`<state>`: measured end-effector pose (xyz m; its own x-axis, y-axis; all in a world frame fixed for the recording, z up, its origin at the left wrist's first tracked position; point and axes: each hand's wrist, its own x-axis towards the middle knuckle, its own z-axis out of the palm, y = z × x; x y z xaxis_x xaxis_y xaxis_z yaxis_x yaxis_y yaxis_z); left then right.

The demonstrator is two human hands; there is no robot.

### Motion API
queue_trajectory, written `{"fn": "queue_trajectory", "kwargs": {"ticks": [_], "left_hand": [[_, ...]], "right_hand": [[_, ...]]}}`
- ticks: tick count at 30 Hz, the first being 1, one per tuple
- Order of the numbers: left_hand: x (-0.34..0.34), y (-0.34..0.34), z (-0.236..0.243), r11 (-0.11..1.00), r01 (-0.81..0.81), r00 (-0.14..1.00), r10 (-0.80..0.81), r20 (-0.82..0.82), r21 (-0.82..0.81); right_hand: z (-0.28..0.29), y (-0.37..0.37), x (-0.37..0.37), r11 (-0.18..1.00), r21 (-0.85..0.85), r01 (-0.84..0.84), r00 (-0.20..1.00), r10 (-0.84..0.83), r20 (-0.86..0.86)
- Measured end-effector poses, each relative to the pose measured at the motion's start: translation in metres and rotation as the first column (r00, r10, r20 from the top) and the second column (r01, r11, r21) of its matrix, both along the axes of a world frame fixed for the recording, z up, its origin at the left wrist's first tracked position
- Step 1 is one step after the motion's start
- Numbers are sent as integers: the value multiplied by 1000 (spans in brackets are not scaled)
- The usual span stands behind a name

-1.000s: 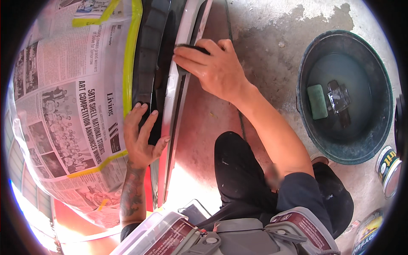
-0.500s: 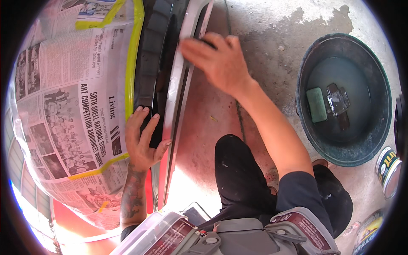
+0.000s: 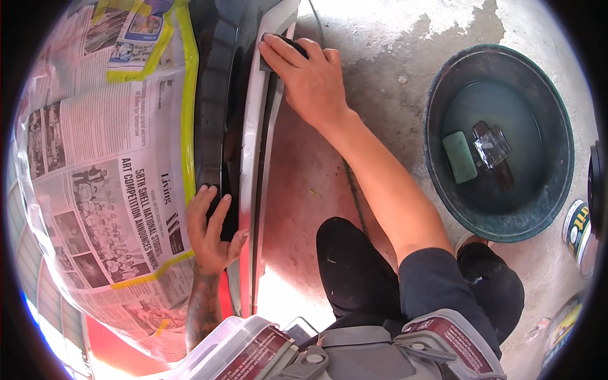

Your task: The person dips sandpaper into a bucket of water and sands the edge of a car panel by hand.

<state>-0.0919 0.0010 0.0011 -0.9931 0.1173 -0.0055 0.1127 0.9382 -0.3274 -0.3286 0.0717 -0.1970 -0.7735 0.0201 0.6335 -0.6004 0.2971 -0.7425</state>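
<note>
- Here the right hand [image 3: 310, 82] is closing on a thin, dark, flat pad [image 3: 296, 45], fingers lying along its top; the far side of the grip is hiding from view.
- That pad is sitting directly beneath those fingers, pressing against a long, narrow, pale strip [image 3: 251, 126], smooth and hard-edged, which is running from under the grip back toward the body.
- Just left of the grip, a glossy black panel [image 3: 231, 152] is gleaming and throwing reflections.
- Nearer the body, the left hand [image 3: 215, 234] is holding nothing, its fingers spreading apart and resting on the dark surface, the thumb reaching toward the pale strip.
- Farther left of the working grip, creased newspaper [image 3: 114, 171] is covering a rounded bulge, with bright yellow tape [image 3: 188, 107] edging it.
- Well right of the grip, a round, dark basin [image 3: 437, 88] is holding cloudy water; inside, a green, round-cornered block [image 3: 460, 157] is lying beside a clear, shiny piece [image 3: 491, 147].
- Beneath it all, rough, patchy concrete [image 3: 392, 101] is showing.
</note>
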Motion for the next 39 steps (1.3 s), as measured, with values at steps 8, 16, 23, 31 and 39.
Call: {"fn": "queue_trajectory", "kwargs": {"ticks": [8,16,23,31,39], "left_hand": [[-2,2,0,1000,-2,1000,2,7,-7],[-1,1,0,1000,-8,1000,8,-2,7],[-2,2,0,1000,-3,1000,4,4,-11],[-2,3,-1,1000,-12,1000,12,-6,-14],[-2,2,-1,1000,-4,1000,4,-7,-23]], "right_hand": [[8,-10,64,955,-279,-102,994,112,21],[19,-15,35,936,-323,-138,946,221,237],[16,-19,108,886,-413,-212,909,333,248],[32,-22,49,786,-600,-149,878,384,285],[27,-26,28,786,-610,-99,889,346,301]]}}
